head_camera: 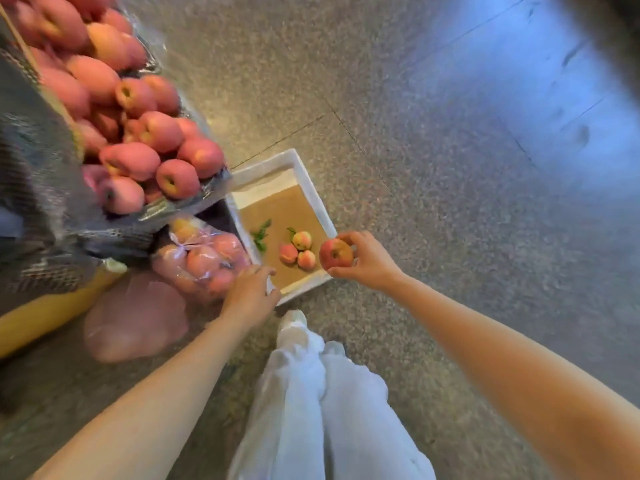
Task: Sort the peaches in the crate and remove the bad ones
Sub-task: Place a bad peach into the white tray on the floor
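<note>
Right hand holds red peach above rim of white foam box | left hand on box corner, grip unclear

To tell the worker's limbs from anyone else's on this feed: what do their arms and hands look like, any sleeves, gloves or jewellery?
Both arms are bare as far up as the frame shows: no sleeves, no gloves. Neither the left hand nor the right hand shows a watch or bracelet; the blur could hide a thin ring. Below, white trousers.
</note>
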Available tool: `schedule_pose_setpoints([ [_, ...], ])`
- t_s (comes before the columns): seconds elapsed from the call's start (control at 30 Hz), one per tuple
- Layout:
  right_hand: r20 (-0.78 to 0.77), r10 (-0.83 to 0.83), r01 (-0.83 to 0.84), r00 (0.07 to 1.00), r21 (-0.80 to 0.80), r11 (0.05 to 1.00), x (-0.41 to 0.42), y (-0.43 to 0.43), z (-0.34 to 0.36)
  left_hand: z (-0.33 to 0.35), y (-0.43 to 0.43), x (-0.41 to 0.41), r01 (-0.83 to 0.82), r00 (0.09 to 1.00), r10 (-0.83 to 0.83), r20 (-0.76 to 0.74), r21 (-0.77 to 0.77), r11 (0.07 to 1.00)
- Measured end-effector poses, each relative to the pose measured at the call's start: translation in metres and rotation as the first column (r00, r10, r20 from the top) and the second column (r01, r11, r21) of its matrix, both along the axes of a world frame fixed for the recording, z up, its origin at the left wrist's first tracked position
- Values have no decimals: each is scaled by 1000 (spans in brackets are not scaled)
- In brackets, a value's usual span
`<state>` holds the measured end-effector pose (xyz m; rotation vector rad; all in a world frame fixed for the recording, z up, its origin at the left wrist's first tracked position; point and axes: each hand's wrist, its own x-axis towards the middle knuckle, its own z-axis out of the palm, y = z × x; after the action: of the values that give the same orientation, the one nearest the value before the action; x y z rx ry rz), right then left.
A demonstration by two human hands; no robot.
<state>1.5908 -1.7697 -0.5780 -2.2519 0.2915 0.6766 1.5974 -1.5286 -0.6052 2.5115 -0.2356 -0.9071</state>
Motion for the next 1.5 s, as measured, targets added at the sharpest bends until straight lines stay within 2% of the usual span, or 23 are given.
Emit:
schedule_pose_setpoints([
  [0.1,-52,33,-37,998,-65,997,9,-10,-103,-103,-12,13,-2,1000,3,-18,28,1000],
  [0.23,-78,97,-108,992,-159,981,24,-23,-228,-231,-19,22,26,999,-22,-28,164,986],
  [0.37,-98,208,-226,973,-246,942,43,-30,-326,-324,-20,27,85,996,-84,-17,258,962],
  [0.5,-157,316,-350,936,-305,886,59,-27,-392,-370,-19,33,93,993,-112,33,355,930],
  [0.6,-206,390,-440,898,-355,825,66,-21,-421,-389,-16,34,98,993,-116,27,369,924],
  [0.73,-212,400,-452,892,-356,818,69,-20,-437,-398,-15,32,121,989,-143,28,392,912],
  [0.93,-158,322,-358,933,-341,869,67,-22,-399,-361,-30,41,101,995,-100,-17,310,945],
  [1.1,-103,265,-282,959,-238,929,66,-18,-314,-279,-50,49,47,999,-44,-26,127,991],
  [1.27,-31,220,-222,975,-139,965,59,-16,-185,-148,-69,52,-18,1000,18,-22,7,1000],
  [1.4,82,169,-165,982,-63,984,49,-12,-58,-17,-72,41,-121,987,130,96,-92,988],
  [1.5,182,160,-159,970,-20,987,43,-4,41,83,-62,25,-132,960,165,228,-152,980],
])
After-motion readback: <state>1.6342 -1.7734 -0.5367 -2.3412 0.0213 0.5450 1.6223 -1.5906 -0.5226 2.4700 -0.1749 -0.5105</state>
